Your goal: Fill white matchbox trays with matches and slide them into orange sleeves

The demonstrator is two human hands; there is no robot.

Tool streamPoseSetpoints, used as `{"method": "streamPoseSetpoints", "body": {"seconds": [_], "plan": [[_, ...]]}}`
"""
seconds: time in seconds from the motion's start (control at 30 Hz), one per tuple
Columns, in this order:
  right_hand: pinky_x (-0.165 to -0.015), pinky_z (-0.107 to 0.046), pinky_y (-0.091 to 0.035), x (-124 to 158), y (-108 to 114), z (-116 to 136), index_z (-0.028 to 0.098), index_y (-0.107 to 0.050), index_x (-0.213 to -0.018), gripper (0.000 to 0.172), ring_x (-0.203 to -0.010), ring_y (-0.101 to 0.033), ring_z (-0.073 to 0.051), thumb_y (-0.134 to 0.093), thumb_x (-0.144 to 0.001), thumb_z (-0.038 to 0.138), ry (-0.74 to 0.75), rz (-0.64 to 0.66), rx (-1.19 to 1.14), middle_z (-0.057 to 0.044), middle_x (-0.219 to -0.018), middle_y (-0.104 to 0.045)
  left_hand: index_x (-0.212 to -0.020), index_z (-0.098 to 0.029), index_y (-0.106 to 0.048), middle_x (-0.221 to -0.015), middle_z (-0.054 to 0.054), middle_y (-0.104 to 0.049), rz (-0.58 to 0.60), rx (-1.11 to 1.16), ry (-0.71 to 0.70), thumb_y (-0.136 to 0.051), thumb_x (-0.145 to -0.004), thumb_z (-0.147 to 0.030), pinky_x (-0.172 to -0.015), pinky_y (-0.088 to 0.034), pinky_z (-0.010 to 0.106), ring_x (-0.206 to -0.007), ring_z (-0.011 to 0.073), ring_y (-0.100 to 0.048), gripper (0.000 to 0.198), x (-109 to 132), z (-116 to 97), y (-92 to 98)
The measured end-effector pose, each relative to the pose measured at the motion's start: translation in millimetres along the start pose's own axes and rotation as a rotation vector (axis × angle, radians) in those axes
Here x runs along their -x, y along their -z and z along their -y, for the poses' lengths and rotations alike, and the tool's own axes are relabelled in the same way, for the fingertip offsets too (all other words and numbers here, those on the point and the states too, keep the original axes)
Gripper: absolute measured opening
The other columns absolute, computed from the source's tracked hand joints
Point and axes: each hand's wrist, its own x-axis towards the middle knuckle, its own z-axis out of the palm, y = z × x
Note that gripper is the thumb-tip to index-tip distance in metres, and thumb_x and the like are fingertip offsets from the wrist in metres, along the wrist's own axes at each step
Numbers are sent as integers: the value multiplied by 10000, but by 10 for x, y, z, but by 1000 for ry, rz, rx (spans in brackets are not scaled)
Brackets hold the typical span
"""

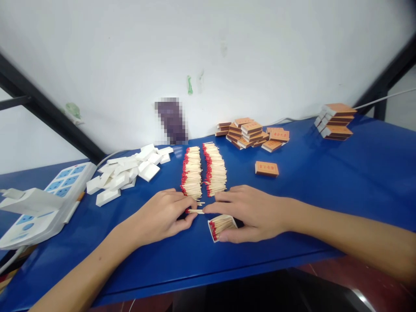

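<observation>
My left hand pinches a few red-tipped matches between thumb and fingers, low over the blue table. My right hand rests beside it, its forefinger touching the same matches and its thumb and palm holding a white inner tray filled with matches. Just beyond both hands lie two long rows of matches: a left row and a right row, red heads to the left.
A heap of empty white trays lies at the left, beside a white power strip. Orange matchbox sleeves are piled at the back, one lies alone, and a stack stands far right.
</observation>
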Motion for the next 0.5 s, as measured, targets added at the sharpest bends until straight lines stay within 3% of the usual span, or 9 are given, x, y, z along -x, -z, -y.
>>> {"method": "streamPoseSetpoints", "body": {"seconds": [0.23,0.5], "plan": [[-705,-307,-413,4,6,-30,186,-518,-1416,514,-782,-595,-179,-501,-1005,494,26,-7,7,-55,-964,-660,-932,-171,-614,-689,7,-628,-28,-70,-32,-451,-1017,-257,-611,-435,306,-595,181,-601,204,-9,-10,-38],[-662,-295,-395,12,11,-58,141,-581,-1326,438,-702,-571,-153,-440,-1030,431,92,-146,-39,-56,-931,-683,-941,-180,-616,-706,1,-634,-52,-59,-42,-461,-1024,-262,-629,-439,306,-620,174,-616,194,2,0,-26]]}}
